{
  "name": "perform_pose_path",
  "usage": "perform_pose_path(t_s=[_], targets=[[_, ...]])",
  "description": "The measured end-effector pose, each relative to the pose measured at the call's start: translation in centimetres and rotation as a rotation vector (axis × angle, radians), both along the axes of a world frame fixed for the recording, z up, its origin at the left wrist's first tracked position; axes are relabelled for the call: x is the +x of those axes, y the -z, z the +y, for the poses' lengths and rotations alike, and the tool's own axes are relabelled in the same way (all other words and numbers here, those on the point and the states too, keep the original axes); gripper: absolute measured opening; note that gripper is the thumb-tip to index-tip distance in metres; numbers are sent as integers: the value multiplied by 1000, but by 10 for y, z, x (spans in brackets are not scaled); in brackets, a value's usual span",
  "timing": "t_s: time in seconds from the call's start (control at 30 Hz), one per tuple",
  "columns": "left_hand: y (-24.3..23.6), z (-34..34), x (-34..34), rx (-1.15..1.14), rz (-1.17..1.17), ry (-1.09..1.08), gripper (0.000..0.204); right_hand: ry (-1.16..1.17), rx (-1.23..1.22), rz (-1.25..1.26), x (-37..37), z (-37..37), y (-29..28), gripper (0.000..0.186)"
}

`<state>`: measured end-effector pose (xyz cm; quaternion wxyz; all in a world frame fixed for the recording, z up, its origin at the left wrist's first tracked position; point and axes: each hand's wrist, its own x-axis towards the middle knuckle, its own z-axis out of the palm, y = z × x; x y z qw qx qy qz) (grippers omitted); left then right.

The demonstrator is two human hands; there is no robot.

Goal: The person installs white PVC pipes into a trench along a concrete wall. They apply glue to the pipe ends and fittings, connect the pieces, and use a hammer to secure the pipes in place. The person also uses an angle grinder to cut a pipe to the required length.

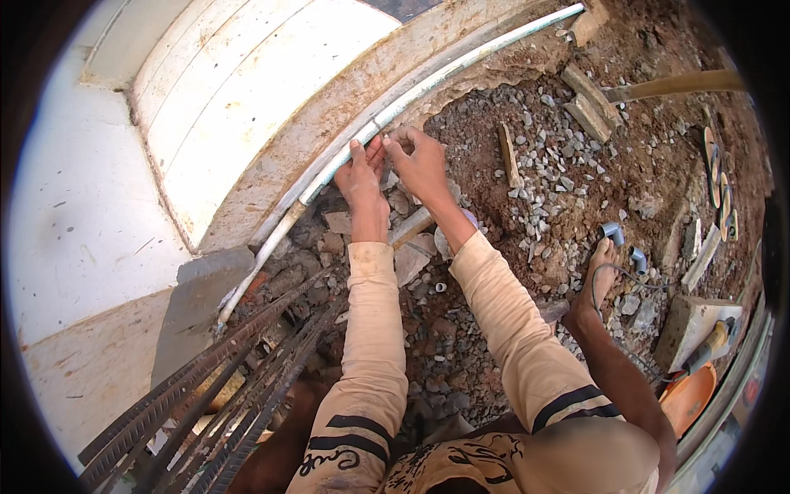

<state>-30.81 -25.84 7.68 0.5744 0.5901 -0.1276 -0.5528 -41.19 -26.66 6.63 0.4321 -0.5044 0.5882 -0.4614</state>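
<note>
A long white pipe with bluish smears runs along the foot of a curved pale wall, and a thinner off-white pipe continues from its lower end. A thin dark band shows around the pipe. My left hand is at the pipe's near side, its thumb against the pipe and its fingers curled close to my right fingertips. My right hand is pinched beside the band. Whatever lies between the fingertips of either hand is too small to make out.
Rubble and gravel cover the ground. A bundle of ribbed steel bars rises at lower left. At right are grey pipe elbows, sandals, wood pieces, a wooden handle, a cable and an orange basin.
</note>
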Motion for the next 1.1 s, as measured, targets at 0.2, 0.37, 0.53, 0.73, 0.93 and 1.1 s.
perform_pose_path(t_s=[0.2, 0.37, 0.53, 0.73, 0.93, 1.1], targets=[[-1, -3, -5, 2, -46, -37, 35, 113, 175, -622, 11, -3, 15, 24], [-6, -2, -7, 6, -45, -82, 32, 186, 56, -407, 16, 2, 7, 21], [-3, -6, -5, -23, 41, -174, 29, 110, -285, 22, 13, -3, -15, 15], [-11, -6, -13, 0, 77, -161, 27, -26, -700, 317, -5, -22, -13, 11], [13, -4, -9, -46, 63, -149, 35, -157, -754, 534, -8, -58, -23, 10], [4, -3, -13, -82, 40, -97, 51, -53, -567, 571, -24, -73, -24, 15]])
